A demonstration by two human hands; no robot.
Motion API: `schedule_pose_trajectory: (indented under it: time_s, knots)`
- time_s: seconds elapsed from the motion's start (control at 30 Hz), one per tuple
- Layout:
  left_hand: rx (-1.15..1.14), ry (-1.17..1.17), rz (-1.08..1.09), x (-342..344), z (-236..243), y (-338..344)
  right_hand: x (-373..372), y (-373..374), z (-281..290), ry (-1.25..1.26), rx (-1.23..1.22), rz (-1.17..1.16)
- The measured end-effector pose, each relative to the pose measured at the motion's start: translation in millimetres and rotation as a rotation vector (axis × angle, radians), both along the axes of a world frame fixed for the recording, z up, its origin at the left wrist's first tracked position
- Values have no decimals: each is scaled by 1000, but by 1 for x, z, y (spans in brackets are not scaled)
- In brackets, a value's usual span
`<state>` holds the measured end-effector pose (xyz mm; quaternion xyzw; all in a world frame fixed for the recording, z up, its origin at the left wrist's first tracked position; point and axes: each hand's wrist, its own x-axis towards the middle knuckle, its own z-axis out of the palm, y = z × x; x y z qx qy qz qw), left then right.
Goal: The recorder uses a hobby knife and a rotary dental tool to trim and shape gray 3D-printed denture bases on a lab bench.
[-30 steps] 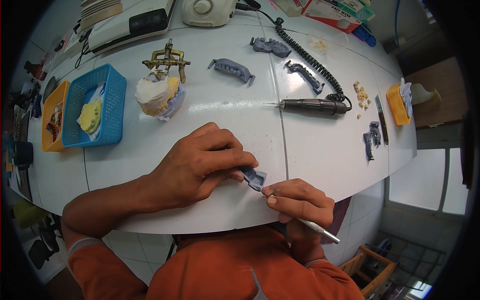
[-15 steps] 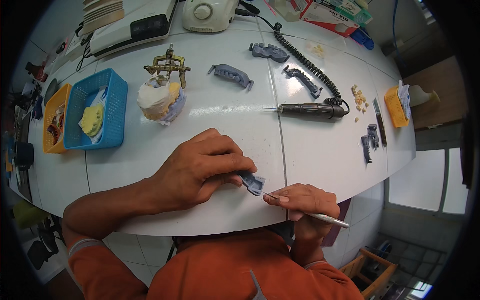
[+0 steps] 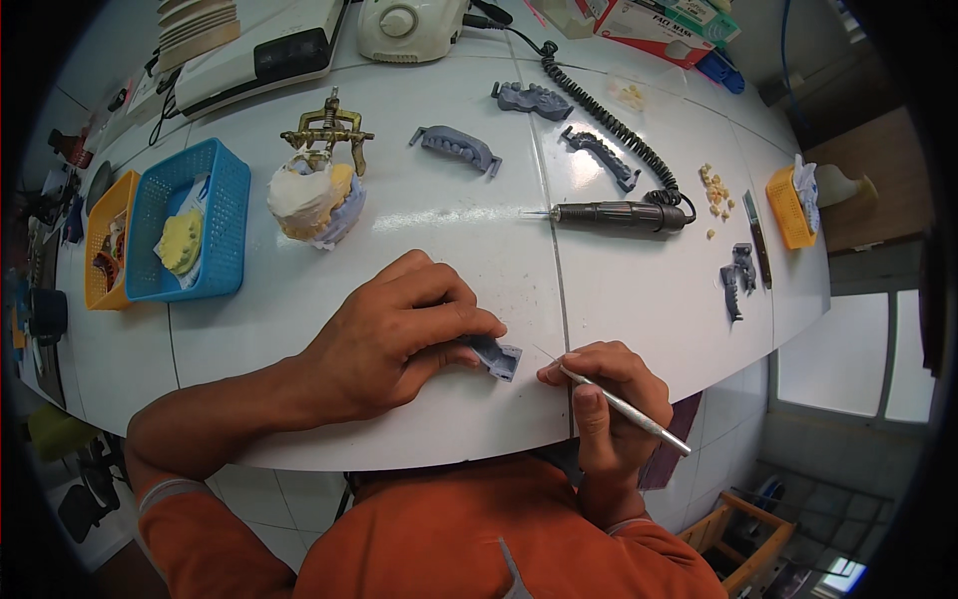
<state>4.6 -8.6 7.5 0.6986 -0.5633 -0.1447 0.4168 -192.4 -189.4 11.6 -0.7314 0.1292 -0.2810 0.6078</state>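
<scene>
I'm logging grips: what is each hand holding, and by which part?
The left hand holds a grey molded piece by its left end; the right hand holds a slim metal tool by its handle.

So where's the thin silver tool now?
In the head view, the silver tool is right of centre, in the right hand, its tip just right of the grey piece in the left hand.

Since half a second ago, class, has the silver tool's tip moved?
Yes: judged against the black handpiece, the silver tool's tip has moved up the picture, toward it.
</scene>
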Motion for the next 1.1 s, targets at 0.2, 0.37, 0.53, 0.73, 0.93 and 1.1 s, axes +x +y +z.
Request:
schedule_pose_trajectory:
  time_s: [0.2, 0.37, 0.53, 0.73, 0.93, 1.1]
  knots:
    - [15, 21, 15, 0, 1, 1, -1, -8, -4, 22, -235, 64]
    - [26, 13, 10, 0, 2, 1, -1, -7, -10, 23, -276, 83]
    - [23, 20, 3, 0, 2, 1, 1, -7, -7, 41, -297, 99]
    - [27, 29, 3, 0, 2, 0, 3, -7, -5, 61, -322, 117]
    - [22, 25, 8, 0, 3, 1, 4, -8, -3, 65, -324, 127]
    - [21, 27, 6, 0, 3, 1, 5, -7, -1, 76, -327, 135]
